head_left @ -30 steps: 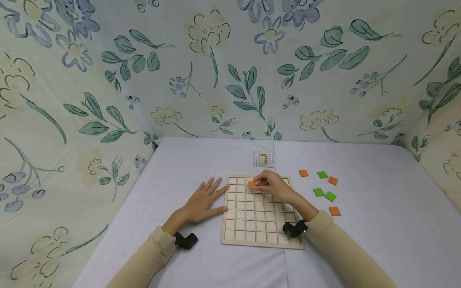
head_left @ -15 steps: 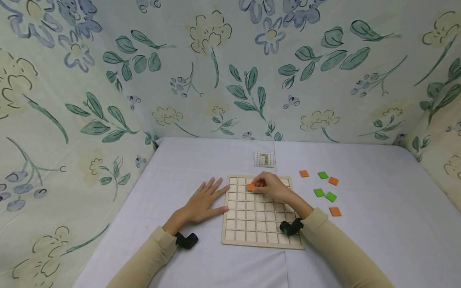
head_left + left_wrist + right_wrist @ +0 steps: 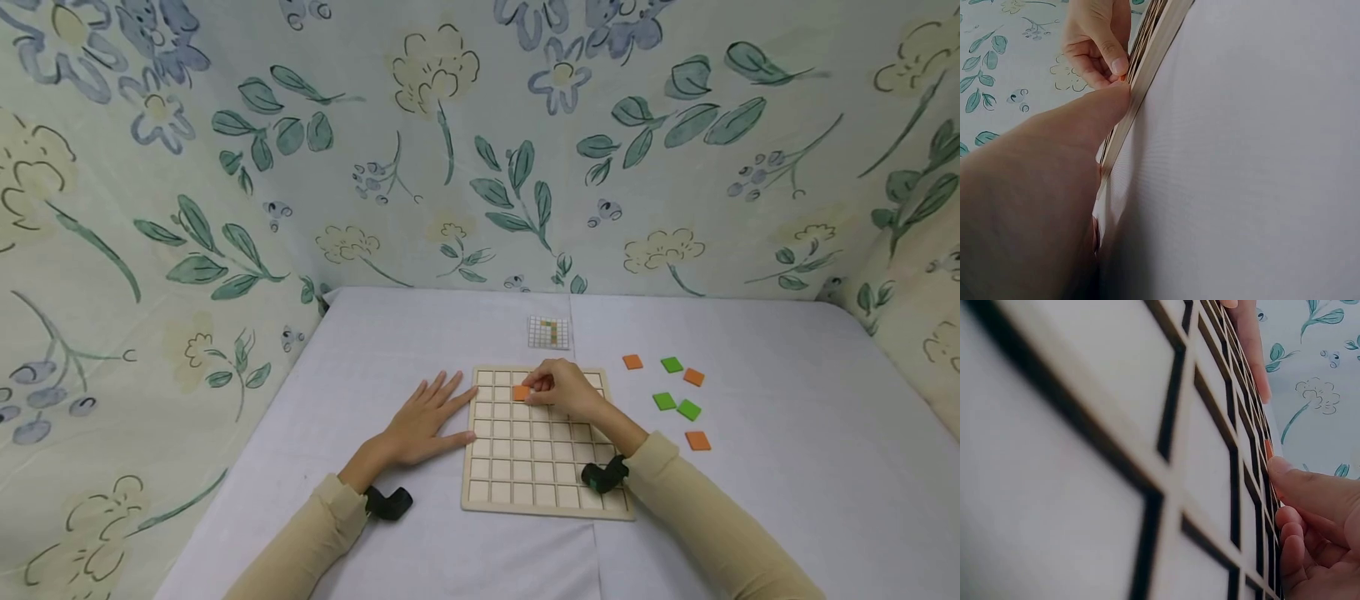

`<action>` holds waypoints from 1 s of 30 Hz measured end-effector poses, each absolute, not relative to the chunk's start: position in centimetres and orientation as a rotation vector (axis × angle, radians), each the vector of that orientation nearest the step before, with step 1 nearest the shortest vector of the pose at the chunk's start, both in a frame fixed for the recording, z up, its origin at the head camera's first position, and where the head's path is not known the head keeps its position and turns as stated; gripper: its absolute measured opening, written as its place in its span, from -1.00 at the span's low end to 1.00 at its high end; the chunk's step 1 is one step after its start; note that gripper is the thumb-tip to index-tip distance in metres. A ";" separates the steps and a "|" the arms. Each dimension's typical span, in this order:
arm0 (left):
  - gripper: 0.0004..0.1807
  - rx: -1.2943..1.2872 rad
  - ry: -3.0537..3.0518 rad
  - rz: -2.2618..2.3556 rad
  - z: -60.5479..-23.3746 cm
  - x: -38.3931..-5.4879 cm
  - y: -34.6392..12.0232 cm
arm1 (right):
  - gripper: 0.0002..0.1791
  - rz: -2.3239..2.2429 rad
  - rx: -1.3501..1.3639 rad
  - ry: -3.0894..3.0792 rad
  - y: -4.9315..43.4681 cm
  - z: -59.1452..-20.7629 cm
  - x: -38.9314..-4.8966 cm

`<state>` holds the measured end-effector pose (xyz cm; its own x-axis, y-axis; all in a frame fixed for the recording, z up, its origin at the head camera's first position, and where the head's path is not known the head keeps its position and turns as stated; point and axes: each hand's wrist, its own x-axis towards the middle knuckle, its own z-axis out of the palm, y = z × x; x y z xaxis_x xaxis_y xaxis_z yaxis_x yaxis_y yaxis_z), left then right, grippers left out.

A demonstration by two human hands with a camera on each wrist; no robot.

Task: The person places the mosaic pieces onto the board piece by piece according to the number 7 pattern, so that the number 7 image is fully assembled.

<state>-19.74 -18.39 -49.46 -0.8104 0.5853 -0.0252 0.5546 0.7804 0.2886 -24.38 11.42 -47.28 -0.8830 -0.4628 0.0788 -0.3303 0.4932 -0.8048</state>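
Note:
A wooden grid board (image 3: 501, 470) lies on the white-covered table. Near its far edge, an orange square tile (image 3: 521, 392) sits at a cell in the second row. The person's right hand (image 3: 567, 393) pinches this tile at its right side with thumb and finger. In the right wrist view the thumb meets the orange tile (image 3: 1269, 449), seen nearly edge-on, so its seating in the cell cannot be told. The left hand (image 3: 422, 423) lies with fingers spread on the cloth, thumb and index fingertips touching the board's left edge.
A small card (image 3: 548, 332) with a coloured grid pattern lies behind the board. To the right are scattered loose tiles, green ones such as this green tile (image 3: 664, 402) and orange ones like this orange tile (image 3: 697, 441). Floral cloth (image 3: 450, 167) walls the table.
The right hand has brought the orange tile slightly toward the person and left, down to a second-row cell, where it now looks flatter. The left hand has stayed in place.

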 end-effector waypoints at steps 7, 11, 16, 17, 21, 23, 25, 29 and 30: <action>-0.13 0.916 2.856 0.414 -49.3 -19.7 -18.3 | -0.74 -1.406 -0.661 2.549 11.6 -46.9 -24.3; -0.13 0.920 2.862 0.424 -49.3 -19.7 -18.3 | -0.73 -1.470 -0.646 2.516 12.3 -46.8 -24.3; -0.13 0.921 2.867 0.428 -49.3 -19.6 -18.3 | -0.69 -1.535 -0.636 2.490 13.8 -46.2 -24.2; -0.13 0.921 2.867 0.429 -49.3 -19.6 -18.3 | -0.67 -1.537 -0.634 2.487 14.2 -46.1 -24.1; -0.13 0.917 2.866 0.428 -49.3 -19.6 -18.2 | -0.63 -1.527 -0.620 2.501 16.0 -45.2 -23.6; -0.13 0.915 2.866 0.437 -49.2 -19.6 -18.1 | -0.61 -1.526 -0.605 2.515 17.0 -44.8 -23.4; -0.13 0.916 2.867 0.442 -49.2 -19.5 -18.1 | -0.60 -1.523 -0.586 2.537 18.0 -44.5 -23.1; -0.13 0.918 2.868 0.441 -49.1 -19.5 -18.1 | -0.58 -1.504 -0.553 2.590 20.1 -44.1 -22.6; -0.13 0.917 2.867 0.436 -49.1 -19.5 -18.1 | -0.58 -1.505 -0.540 2.598 20.6 -44.1 -22.5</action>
